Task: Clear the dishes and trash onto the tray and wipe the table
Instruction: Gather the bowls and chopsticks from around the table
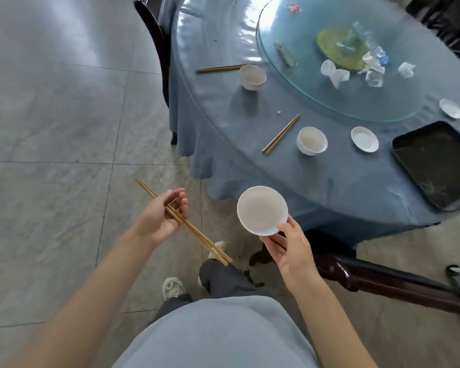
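Observation:
My left hand (160, 216) holds a pair of wooden chopsticks (197, 232) over the floor, left of the table. My right hand (290, 251) grips a small white saucer (262, 209) by its near rim, just off the table's edge. On the blue tablecloth (329, 176) lie two more chopstick pairs (280, 134) (219, 68), two white bowls (311, 141) (252, 77) and two saucers (364, 138) (450, 108). A black tray (436, 163) sits empty at the table's right edge. Crumpled tissues (335, 73), plastic wrap (374, 78) and a plastic bottle (375, 47) lie on the glass turntable (303, 88).
A dark wooden chair (369, 277) stands at my right, another (154, 41) at the table's far left. Grey tiled floor (51, 128) spreads to the left. A small red wrapper (292, 7) lies at the turntable's far side.

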A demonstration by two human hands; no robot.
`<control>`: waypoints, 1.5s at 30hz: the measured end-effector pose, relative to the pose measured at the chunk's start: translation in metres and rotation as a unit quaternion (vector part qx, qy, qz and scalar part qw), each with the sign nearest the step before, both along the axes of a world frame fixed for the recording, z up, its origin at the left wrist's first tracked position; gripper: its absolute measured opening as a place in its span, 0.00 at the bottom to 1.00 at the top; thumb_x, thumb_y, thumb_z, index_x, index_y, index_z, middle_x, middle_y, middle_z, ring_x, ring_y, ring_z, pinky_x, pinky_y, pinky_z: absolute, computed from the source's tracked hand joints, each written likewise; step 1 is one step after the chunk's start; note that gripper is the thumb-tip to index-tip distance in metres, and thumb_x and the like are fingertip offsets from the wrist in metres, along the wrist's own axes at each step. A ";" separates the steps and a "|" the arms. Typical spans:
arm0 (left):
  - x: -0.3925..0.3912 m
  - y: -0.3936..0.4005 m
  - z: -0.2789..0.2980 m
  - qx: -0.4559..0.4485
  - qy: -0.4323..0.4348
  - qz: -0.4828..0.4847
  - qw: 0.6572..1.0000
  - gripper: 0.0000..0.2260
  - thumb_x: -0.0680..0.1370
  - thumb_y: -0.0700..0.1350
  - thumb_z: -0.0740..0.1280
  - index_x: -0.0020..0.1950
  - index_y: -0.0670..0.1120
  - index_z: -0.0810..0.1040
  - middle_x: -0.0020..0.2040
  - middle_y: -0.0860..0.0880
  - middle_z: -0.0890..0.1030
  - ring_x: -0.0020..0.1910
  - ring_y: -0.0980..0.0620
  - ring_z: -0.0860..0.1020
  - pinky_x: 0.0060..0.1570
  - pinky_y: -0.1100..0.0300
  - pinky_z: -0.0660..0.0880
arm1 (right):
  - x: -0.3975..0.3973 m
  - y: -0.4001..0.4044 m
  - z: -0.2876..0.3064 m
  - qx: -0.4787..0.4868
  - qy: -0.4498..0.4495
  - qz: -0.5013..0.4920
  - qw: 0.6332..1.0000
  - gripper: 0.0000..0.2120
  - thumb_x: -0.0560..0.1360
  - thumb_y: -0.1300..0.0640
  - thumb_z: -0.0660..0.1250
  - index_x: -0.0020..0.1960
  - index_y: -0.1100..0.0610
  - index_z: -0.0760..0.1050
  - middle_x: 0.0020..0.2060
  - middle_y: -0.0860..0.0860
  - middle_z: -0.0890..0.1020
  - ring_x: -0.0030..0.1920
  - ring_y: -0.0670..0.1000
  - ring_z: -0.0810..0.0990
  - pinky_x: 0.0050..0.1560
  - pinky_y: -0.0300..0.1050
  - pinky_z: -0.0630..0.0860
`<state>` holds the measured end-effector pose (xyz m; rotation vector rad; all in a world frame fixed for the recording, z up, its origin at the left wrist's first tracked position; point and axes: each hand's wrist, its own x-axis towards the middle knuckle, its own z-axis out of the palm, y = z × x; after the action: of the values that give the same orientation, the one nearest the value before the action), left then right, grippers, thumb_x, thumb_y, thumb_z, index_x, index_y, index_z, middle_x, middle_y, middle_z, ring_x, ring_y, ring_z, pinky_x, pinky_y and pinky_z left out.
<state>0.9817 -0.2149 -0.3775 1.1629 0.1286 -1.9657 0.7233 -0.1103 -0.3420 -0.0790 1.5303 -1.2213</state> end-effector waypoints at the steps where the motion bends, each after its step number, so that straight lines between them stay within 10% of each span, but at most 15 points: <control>1: -0.005 -0.010 0.002 0.001 0.000 -0.013 1.000 0.15 0.86 0.47 0.58 0.50 0.40 0.80 0.38 0.47 0.80 0.34 0.53 0.80 0.34 0.62 0.81 | -0.003 -0.003 0.001 -0.002 0.002 -0.016 1.000 0.14 0.80 0.58 0.69 0.65 0.48 0.80 0.58 0.54 0.86 0.57 0.55 0.86 0.45 0.43 0.84; 12: -0.102 -0.138 0.011 -0.030 -0.061 -0.244 0.967 0.16 0.85 0.55 0.58 0.49 0.47 0.78 0.29 0.54 0.68 0.27 0.56 0.69 0.32 0.62 0.75 | -0.093 -0.082 0.000 -0.047 0.008 -0.174 0.984 0.14 0.81 0.62 0.67 0.65 0.52 0.79 0.59 0.55 0.82 0.59 0.55 0.83 0.52 0.48 0.86; 21: -0.233 -0.266 -0.015 -0.059 -0.202 -0.388 0.897 0.10 0.83 0.39 0.60 0.42 0.47 0.70 0.31 0.49 0.68 0.28 0.53 0.64 0.31 0.59 0.72 | -0.199 -0.207 -0.028 -0.054 0.025 -0.215 0.975 0.14 0.81 0.63 0.67 0.65 0.55 0.79 0.60 0.55 0.83 0.61 0.57 0.84 0.53 0.49 0.85; 26: -0.301 -0.315 -0.044 -0.155 -0.337 -0.441 0.817 0.08 0.83 0.35 0.57 0.56 0.40 0.75 0.40 0.45 0.73 0.34 0.51 0.74 0.37 0.56 0.82 | -0.236 -0.254 -0.049 0.001 0.035 -0.168 0.985 0.13 0.80 0.63 0.67 0.62 0.55 0.82 0.58 0.54 0.86 0.57 0.54 0.86 0.48 0.43 0.85; 29: -0.329 -0.333 -0.062 -0.219 -0.451 -0.481 0.719 0.10 0.82 0.39 0.58 0.56 0.39 0.78 0.42 0.44 0.78 0.39 0.45 0.80 0.52 0.46 0.83 | -0.249 -0.274 -0.060 0.037 0.054 -0.135 0.989 0.14 0.80 0.65 0.65 0.58 0.53 0.85 0.56 0.52 0.87 0.59 0.54 0.85 0.45 0.39 0.84; 34: -0.362 -0.347 -0.080 -0.302 -0.551 -0.538 0.563 0.10 0.83 0.39 0.56 0.45 0.39 0.72 0.50 0.36 0.74 0.51 0.34 0.77 0.48 0.48 0.74 | -0.259 -0.290 -0.077 0.085 0.079 -0.084 0.990 0.16 0.79 0.63 0.65 0.61 0.51 0.85 0.54 0.52 0.87 0.58 0.52 0.85 0.53 0.42 0.84; 45: -0.411 -0.356 -0.094 -0.319 -0.582 -0.541 0.516 0.12 0.85 0.44 0.56 0.56 0.38 0.75 0.58 0.37 0.73 0.56 0.36 0.74 0.56 0.47 0.73 | -0.262 -0.304 -0.090 0.129 0.118 -0.051 0.983 0.20 0.80 0.65 0.63 0.57 0.43 0.84 0.52 0.46 0.86 0.55 0.47 0.84 0.48 0.38 0.83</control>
<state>0.5709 -0.5706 -0.4718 1.8910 -2.2925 -1.2011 0.4616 -0.4143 -0.4316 0.0265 1.9089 -1.1131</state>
